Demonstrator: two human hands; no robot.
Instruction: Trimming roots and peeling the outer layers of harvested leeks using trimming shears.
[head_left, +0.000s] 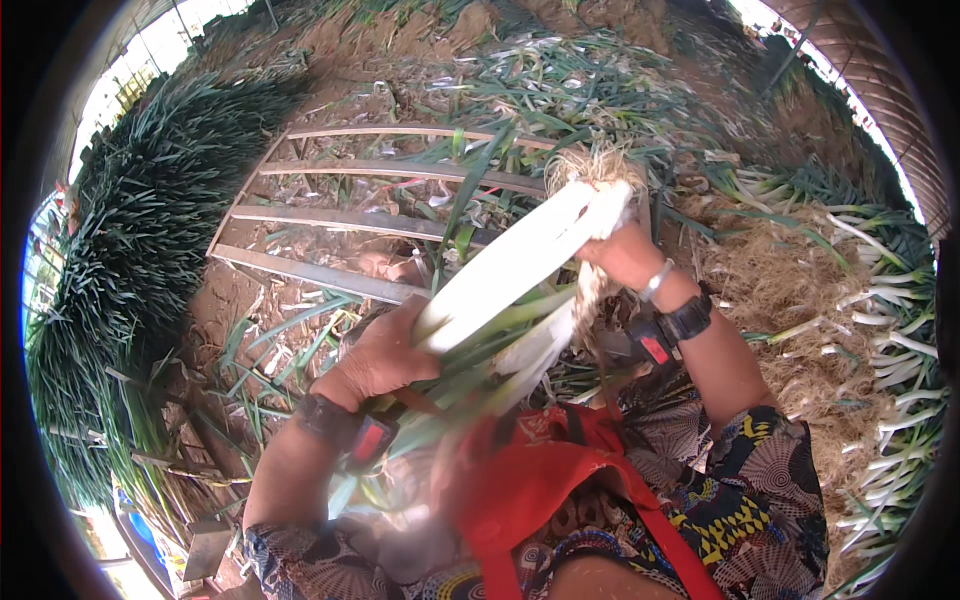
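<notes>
A thick green onion bundle point(510, 255) slants across the middle, its white stalks side by side and its root ends up at the right. My left hand point(380, 350) is closed around it where white turns to green. Near the roots, my right hand point(625, 258) grips the white ends. Brownish roots point(597, 165) fan out just beyond that hand. Below the bundle, a peeled-looking strip of outer leaf point(535, 350) hangs down, blurred. Green leaves trail toward my lap from under my left hand.
A low slatted wooden frame point(350, 215) lies ahead. Dark green onion tops point(160, 210) are stacked upright at the left. Along the right lie rows of green onions point(900, 380) with matted roots point(790, 300). Loose leaves point(560, 75) litter the soil farther off.
</notes>
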